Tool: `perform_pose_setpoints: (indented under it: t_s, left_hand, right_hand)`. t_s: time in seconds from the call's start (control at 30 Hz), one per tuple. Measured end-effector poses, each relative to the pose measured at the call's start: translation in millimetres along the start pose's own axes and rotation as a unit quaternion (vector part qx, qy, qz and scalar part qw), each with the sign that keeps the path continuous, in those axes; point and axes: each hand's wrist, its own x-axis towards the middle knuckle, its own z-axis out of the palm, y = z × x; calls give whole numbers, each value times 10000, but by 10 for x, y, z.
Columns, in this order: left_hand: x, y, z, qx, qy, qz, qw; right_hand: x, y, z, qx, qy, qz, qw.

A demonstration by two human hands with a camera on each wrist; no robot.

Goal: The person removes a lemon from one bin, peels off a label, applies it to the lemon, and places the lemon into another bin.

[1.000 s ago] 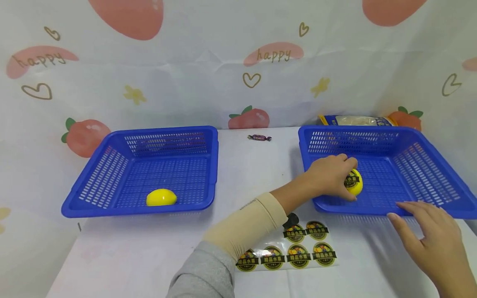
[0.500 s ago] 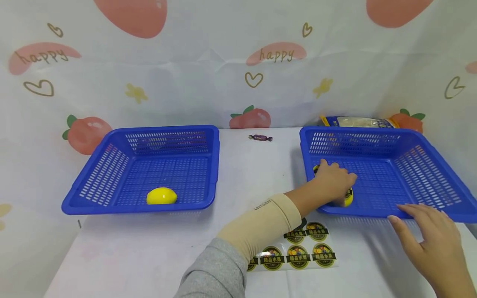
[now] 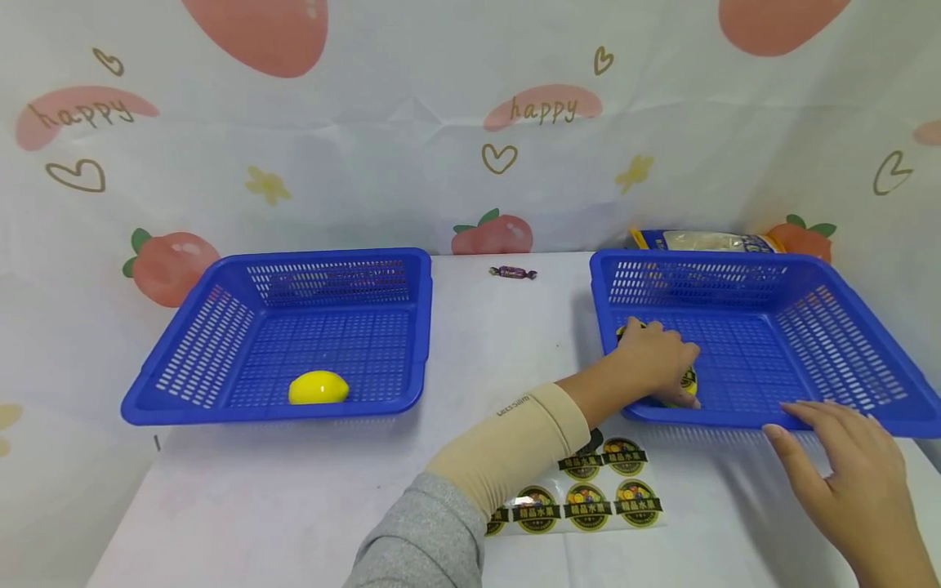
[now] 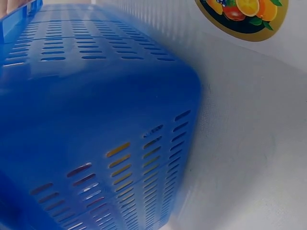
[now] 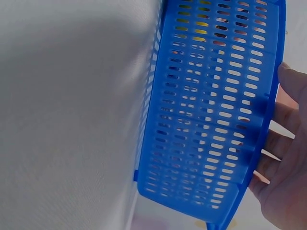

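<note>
My left hand (image 3: 654, 359) reaches into the right blue basket (image 3: 724, 418) and grips a yellow lemon (image 3: 690, 380) bearing a black round sticker, thumb at its near side and fingers over it. Most of the lemon is hidden by the hand. Another yellow and black patch (image 3: 625, 328) peeks out at the basket's left wall. At the front rim, my right hand (image 3: 856, 469) rests with relaxed fingers; in the right wrist view its fingers (image 5: 277, 143) reach behind the rim and the thumb touches the edge. The left wrist view mostly shows the basket's outer wall (image 4: 96, 100).
A left blue basket (image 3: 275, 413) holds one plain yellow lemon (image 3: 318, 387). Under my left forearm lies a sheet of round fruit stickers (image 3: 588, 506). A wrapped candy (image 3: 513, 272) is at the back, and a plastic packet (image 3: 706, 240) stands behind the right basket.
My left hand has lowered the stickered lemon toward the right basket's near left corner. Over the last half second its thumb has come into view beside the lemon. My right hand stays in place.
</note>
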Motion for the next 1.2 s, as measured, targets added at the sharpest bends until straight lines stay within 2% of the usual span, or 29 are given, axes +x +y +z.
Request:
perform_pose_setpoints:
  t_s: [0.17, 0.33, 0.47, 0.6, 0.67, 0.8, 0.9, 1.0, 1.07, 1.1, 1.13, 1.17, 1.2]
  left_hand:
    - [-51, -4, -11, -16, 325, 139, 9994]
    - [-163, -14, -18, -23, 1008, 378, 9942]
    - [-328, -84, 10, -381, 1523, 521, 9862]
    - [-574, -228, 68, -1060, 1968, 741, 9719]
    - [-736, -339, 110, -1489, 2183, 895, 9603]
    - [-1080, -634, 270, -2136, 2649, 997, 9350]
    - [-1358, -885, 418, -2588, 2973, 914, 9145]
    - [-1672, -1152, 512, -3031, 3373, 766, 8880]
    - [-1899, -1343, 545, -3295, 3599, 476, 8716]
    - [-2019, -1446, 550, -3362, 3637, 230, 8684]
    - [-2136, -1554, 554, -3395, 3605, -64, 8688]
    - [-2247, -1669, 562, -3370, 3489, -367, 8737]
    - [-2356, -1787, 572, -3333, 3245, -692, 8825]
  right_hand:
    - [7, 8, 3, 84, 117, -121, 9998]
    - [26, 7, 3, 257, 405, -393, 9981]
    - [19, -5, 5, 233, 384, -314, 9985]
    - [11, -4, 10, 189, 326, -246, 9990]
    - [9, 0, 20, 264, 385, -319, 9984]
    - [13, 2, 28, 300, 435, -417, 9977]
    - [11, 0, 24, 166, 313, -308, 9989]
    - [1, -1, 22, 76, 251, -217, 9994]
    - [-3, 1, 25, 125, 325, -272, 9990]
    - [-6, 3, 28, 153, 359, -306, 9988]
    - [-7, 4, 30, 173, 391, -334, 9985]
    - [-10, 6, 33, 198, 433, -374, 9982]
    - [-14, 7, 39, 211, 455, -387, 9980]
